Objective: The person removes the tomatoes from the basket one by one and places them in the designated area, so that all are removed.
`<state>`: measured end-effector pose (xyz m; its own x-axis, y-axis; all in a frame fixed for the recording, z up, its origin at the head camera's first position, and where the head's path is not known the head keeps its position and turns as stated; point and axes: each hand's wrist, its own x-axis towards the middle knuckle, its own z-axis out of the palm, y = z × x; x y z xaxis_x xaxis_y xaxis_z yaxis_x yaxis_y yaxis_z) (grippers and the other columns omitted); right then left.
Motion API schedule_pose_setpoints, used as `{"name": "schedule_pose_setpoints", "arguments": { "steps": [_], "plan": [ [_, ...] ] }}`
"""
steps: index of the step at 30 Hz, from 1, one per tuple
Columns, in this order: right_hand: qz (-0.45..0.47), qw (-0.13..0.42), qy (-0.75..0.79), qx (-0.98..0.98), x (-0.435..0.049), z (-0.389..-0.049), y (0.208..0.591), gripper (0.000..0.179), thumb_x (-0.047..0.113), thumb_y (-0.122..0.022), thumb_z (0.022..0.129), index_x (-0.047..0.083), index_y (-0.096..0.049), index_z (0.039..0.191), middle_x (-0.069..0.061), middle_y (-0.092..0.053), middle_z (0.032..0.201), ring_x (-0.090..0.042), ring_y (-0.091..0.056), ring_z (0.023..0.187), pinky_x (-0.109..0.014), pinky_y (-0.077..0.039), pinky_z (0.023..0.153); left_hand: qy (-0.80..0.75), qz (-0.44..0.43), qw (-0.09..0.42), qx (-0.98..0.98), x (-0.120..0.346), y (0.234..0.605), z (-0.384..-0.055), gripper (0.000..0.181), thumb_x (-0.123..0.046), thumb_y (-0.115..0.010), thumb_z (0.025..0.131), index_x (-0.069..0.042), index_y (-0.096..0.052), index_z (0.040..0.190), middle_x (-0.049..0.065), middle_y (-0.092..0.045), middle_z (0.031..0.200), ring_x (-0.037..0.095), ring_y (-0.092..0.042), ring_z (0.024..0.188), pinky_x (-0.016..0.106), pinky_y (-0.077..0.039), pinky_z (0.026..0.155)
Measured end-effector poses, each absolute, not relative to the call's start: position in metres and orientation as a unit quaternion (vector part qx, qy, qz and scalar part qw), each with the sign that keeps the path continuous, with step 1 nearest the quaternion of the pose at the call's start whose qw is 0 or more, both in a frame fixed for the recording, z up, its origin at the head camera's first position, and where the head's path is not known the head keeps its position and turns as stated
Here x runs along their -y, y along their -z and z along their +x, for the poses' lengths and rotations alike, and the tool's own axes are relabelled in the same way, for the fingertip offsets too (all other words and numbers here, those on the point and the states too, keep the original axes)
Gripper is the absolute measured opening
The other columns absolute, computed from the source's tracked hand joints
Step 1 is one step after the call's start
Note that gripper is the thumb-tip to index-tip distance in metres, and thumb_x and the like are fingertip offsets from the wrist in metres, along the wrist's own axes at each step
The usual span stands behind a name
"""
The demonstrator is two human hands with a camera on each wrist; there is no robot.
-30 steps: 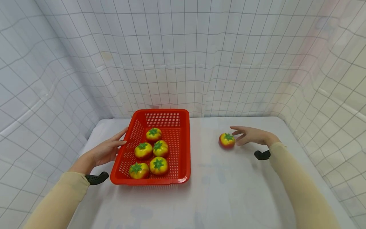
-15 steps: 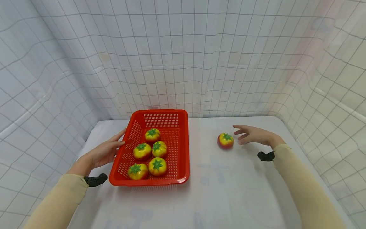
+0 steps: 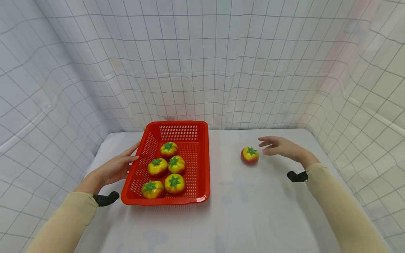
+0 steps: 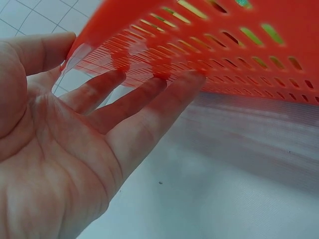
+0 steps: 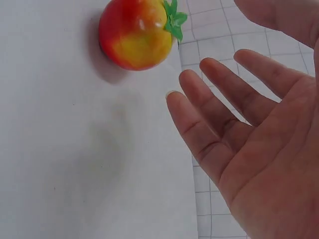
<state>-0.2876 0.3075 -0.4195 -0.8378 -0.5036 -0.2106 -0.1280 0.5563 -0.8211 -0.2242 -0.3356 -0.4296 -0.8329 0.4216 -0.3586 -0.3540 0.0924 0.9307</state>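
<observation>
Several red-and-yellow toy tomatoes [image 3: 174,183] with green star-shaped leaves lie in a red slotted plastic basket [image 3: 205,165]. My left hand [image 3: 114,169] is at the basket's left side. In the left wrist view its thumb meets the rim, while nearly straight fingers [image 4: 149,117] touch the slotted outer wall from below the rim. A single tomato [image 3: 249,155] sits on the table, right of the basket. Just right of it, and apart from it, hovers my right hand [image 3: 283,147], with loosely bent fingers [image 5: 199,127] and nothing in the palm.
A white table [image 3: 246,214] carries the basket and the single tomato. White grid-patterned curtains [image 3: 202,70] hang close behind the table's back edge and along both sides. Each wrist wears a black camera mount [image 3: 297,176].
My right hand has drawn back slightly to the right, away from the single tomato. The left hand stays at the basket, and the basket and tomatoes keep their places.
</observation>
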Motion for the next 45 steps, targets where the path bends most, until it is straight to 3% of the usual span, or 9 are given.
{"name": "schedule_pose_setpoints", "arguments": {
  "steps": [9, 24, 29, 39, 45],
  "plan": [
    [-0.204, 0.171, 0.428, -0.864, -0.291, -0.281, 0.416, 0.055, 0.031, -0.069, 0.099, 0.018, -0.052, 0.149, -0.013, -0.058, 0.143, -0.028, -0.054, 0.131, -0.056, -0.039, 0.110, -0.675, 0.025, 0.287, -0.680, 0.335, 0.429, -0.223, 0.072, -0.030, -0.042, 0.111, -0.041, 0.006, 0.163, 0.020, -0.009, 0.169, 0.030, -0.054, 0.127, 0.055, -0.051, 0.099],
    [-0.242, 0.166, 0.416, -0.861, -0.259, -0.275, 0.402, 0.053, 0.031, -0.072, 0.097, 0.023, -0.055, 0.147, 0.001, -0.062, 0.138, -0.019, -0.060, 0.124, -0.048, -0.046, 0.104, -0.680, 0.023, 0.289, -0.673, 0.336, 0.431, -0.225, 0.070, -0.029, -0.041, 0.112, -0.042, 0.005, 0.163, 0.019, -0.008, 0.169, 0.029, -0.054, 0.127, 0.057, -0.051, 0.099],
    [-0.241, 0.175, 0.410, -0.862, -0.247, -0.274, 0.396, 0.050, 0.031, -0.073, 0.097, 0.032, -0.057, 0.144, 0.009, -0.062, 0.135, -0.016, -0.058, 0.125, -0.047, -0.045, 0.104, -0.682, 0.021, 0.289, -0.672, 0.336, 0.431, -0.225, 0.070, -0.028, -0.041, 0.112, -0.042, 0.004, 0.163, 0.019, -0.007, 0.169, 0.028, -0.054, 0.127, 0.056, -0.050, 0.099],
    [-0.277, 0.194, 0.407, -0.849, -0.221, -0.280, 0.384, 0.050, 0.039, -0.070, 0.097, 0.036, -0.056, 0.144, 0.009, -0.061, 0.136, -0.023, -0.058, 0.128, -0.042, -0.051, 0.099, -0.683, 0.007, 0.289, -0.670, 0.336, 0.431, -0.225, 0.069, -0.028, -0.042, 0.112, -0.044, 0.002, 0.163, 0.017, -0.012, 0.168, 0.030, -0.053, 0.128, 0.057, -0.051, 0.099],
    [-0.292, 0.186, 0.405, -0.846, -0.205, -0.283, 0.381, 0.052, 0.041, -0.071, 0.096, 0.034, -0.056, 0.145, 0.009, -0.061, 0.136, -0.018, -0.058, 0.126, -0.040, -0.051, 0.101, -0.681, 0.012, 0.289, -0.672, 0.336, 0.431, -0.225, 0.070, -0.029, -0.042, 0.112, -0.043, 0.003, 0.163, 0.018, -0.010, 0.169, 0.031, -0.052, 0.130, 0.055, -0.051, 0.099]
  ]
}}
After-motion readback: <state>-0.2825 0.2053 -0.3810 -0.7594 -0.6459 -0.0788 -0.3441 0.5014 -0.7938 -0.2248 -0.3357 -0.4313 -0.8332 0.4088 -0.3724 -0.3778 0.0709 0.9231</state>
